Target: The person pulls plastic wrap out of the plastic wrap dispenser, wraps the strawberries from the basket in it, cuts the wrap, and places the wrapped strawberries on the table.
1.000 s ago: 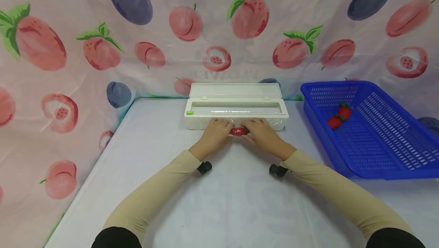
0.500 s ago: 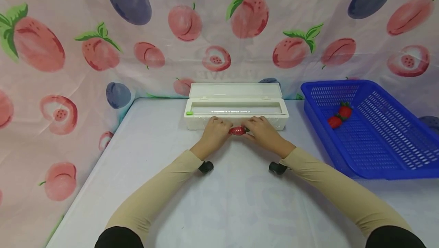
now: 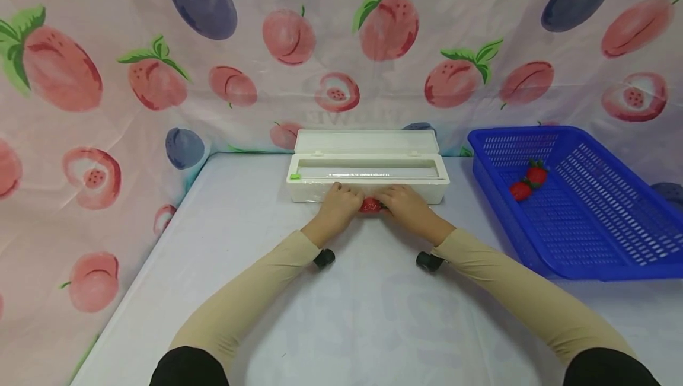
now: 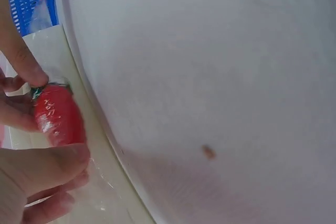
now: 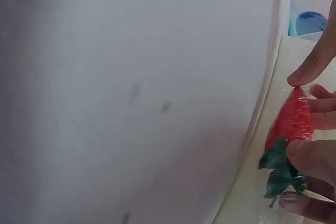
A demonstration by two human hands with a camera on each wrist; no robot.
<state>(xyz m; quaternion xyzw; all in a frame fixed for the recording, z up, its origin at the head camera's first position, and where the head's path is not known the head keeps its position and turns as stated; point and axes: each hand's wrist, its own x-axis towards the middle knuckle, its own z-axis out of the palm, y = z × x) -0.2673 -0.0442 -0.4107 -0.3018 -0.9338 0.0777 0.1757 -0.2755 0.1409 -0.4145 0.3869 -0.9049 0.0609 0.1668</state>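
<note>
A strawberry (image 3: 370, 205) with shiny clear film over it is held between both hands, just in front of a white cling film dispenser (image 3: 368, 147) whose lid stands raised. The left hand (image 3: 339, 207) pinches the strawberry's pointed end, its thumb (image 4: 63, 163) pressed on the red flesh. At the leafy end, the right hand (image 3: 408, 208) grips with its thumb (image 5: 310, 156) beside the green leaves (image 5: 281, 169). Creased cling film (image 4: 102, 187) lies against the dispenser's front below the left fingers. Some of the fingers are hidden behind the strawberry.
A blue plastic basket (image 3: 539, 249) stands to the right, with a few strawberries (image 3: 528, 179) in it. The dispenser has a green slider (image 3: 295, 176) at its left end. A fruit-print cloth (image 3: 331, 36) hangs behind the white tabletop (image 3: 373, 315).
The strawberry has turned a little between the fingers, and its seeded side shows more plainly now. Both hands have shifted slightly and stay at the dispenser's front. Basket and dispenser have not moved.
</note>
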